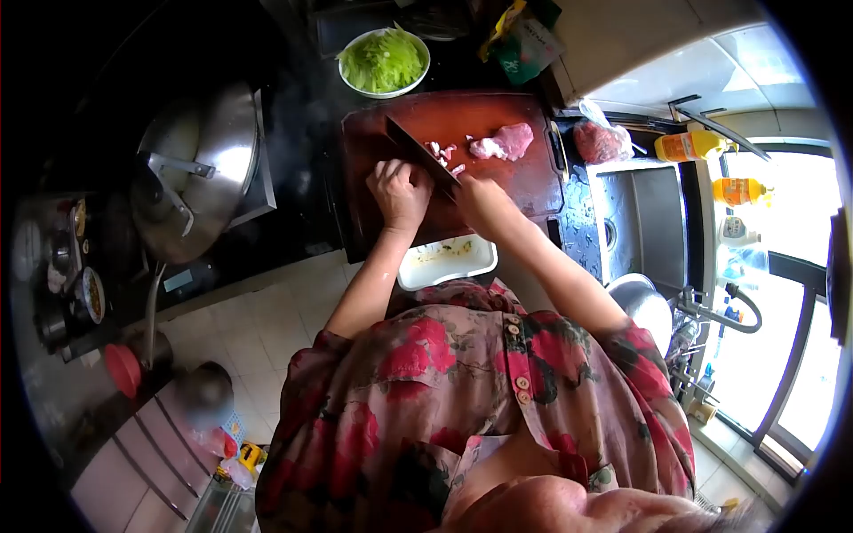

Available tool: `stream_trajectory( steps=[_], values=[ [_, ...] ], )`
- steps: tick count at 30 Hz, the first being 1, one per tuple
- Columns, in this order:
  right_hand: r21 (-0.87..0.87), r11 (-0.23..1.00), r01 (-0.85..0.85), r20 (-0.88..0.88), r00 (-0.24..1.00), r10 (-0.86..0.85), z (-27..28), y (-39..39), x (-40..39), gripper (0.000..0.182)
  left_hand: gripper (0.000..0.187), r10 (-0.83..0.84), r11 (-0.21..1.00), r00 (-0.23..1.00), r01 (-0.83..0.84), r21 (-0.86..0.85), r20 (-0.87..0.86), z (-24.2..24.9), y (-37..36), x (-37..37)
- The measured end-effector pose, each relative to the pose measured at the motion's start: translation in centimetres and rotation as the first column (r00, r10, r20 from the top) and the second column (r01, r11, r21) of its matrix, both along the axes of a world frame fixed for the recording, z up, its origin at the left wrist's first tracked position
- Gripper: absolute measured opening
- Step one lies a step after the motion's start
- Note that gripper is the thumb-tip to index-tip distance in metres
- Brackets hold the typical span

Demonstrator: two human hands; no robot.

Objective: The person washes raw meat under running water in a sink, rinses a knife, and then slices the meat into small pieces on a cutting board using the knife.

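A reddish-brown cutting board [524, 107] lies in front of me. My right hand [482, 202] is closed round the handle of a broad dark kitchen knife [412, 147], whose blade slants up to the left across the board. My left hand [397, 191] rests on the board just left of the blade with its fingers curled; whatever is under them is hidden. Small cut pieces of raw meat [441, 155] lie along the blade's right side. Farther right sits a larger pink chunk of raw meat [511, 140], touched by neither hand.
Behind the board stands a white bowl of shredded green vegetable [382, 60]. A white tray [447, 260] is at the board's near edge. To the left, a lidded metal wok [195, 169] occupies the stove. On the right are a bagged red item [602, 140] and a sink [653, 226].
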State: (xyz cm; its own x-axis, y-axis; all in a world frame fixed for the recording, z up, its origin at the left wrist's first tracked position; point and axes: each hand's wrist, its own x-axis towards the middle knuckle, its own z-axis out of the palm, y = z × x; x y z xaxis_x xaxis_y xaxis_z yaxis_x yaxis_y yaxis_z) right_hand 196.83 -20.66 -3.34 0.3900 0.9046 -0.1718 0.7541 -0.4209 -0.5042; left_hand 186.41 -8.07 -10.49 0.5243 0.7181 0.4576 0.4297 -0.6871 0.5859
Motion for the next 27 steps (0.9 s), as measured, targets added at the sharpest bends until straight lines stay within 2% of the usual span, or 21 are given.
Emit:
stream_trajectory(
  steps=[4, 8, 10, 14, 15, 17, 19, 22, 23, 25, 27],
  values=[
    [0.01, 0.998, -0.059, 0.026, 0.998, 0.059, 0.7, 3.5, 0.8, 0.023, 0.007, -0.015, 1.0, 0.998, 0.015, 0.007, 0.055, 1.0, -0.2, -0.1],
    [0.032, 0.998, 0.053, -0.057, 0.997, -0.051, 3.3, -1.4, 0.3, 0.024, 0.008, 0.061, 0.997, 0.973, -0.051, -0.049, 0.224, 0.1, 0.1, 0.2],
    [-0.08, 0.99, 0.119, -0.046, 0.991, -0.123, 5.6, -3.0, -0.3, 0.024, 0.009, 0.052, 0.998, 0.98, -0.042, -0.053, 0.193, 0.7, -0.2, 0.0],
    [-0.129, 0.99, 0.053, -0.008, 0.998, -0.055, 5.9, -3.5, -0.5, 0.024, 0.011, 0.043, 0.999, 0.992, -0.044, 0.009, 0.116, 1.2, 0.1, 0.2],
    [-0.139, 0.989, 0.05, -0.017, 0.998, -0.053, 4.9, -2.6, -0.5, 0.024, 0.011, 0.025, 0.999, 0.994, -0.028, 0.029, 0.103, 1.2, -0.1, 0.1],
    [-0.01, 1.0, -0.006, -0.025, 1.0, 0.006, 2.0, 0.0, -0.2, 0.021, 0.01, 0.016, 1.0, 0.999, -0.015, -0.026, 0.043, -0.2, 0.2, 0.0],
    [-0.154, 0.982, -0.109, 0.05, 0.992, 0.118, 0.9, 4.1, 0.3, 0.014, 0.008, -0.03, 1.0, 0.998, 0.03, -0.002, 0.053, 1.0, -0.2, -0.2],
    [-0.144, 0.984, -0.104, 0.092, 0.989, 0.118, -0.9, 3.4, 0.7, 0.016, 0.006, -0.015, 0.999, 0.996, 0.012, 0.034, 0.083, 1.1, -0.2, -0.2],
    [-0.137, 0.986, -0.1, 0.105, 0.988, 0.115, -0.5, 2.2, 1.0, 0.016, 0.006, -0.018, 0.999, 0.995, 0.014, 0.043, 0.094, 0.8, 0.0, 0.0],
    [-0.161, 0.987, 0.003, -0.013, 1.0, -0.005, 0.3, -2.3, 0.6, 0.02, 0.006, 0.02, 1.0, 0.977, -0.016, -0.02, 0.21, -0.1, 0.3, -0.1],
    [0.022, 0.997, 0.074, 0.019, 0.997, -0.074, 3.4, -4.4, 0.7, 0.024, 0.006, 0.013, 0.999, 0.967, -0.002, -0.044, 0.254, 0.2, 0.1, -0.3]
  ],
)
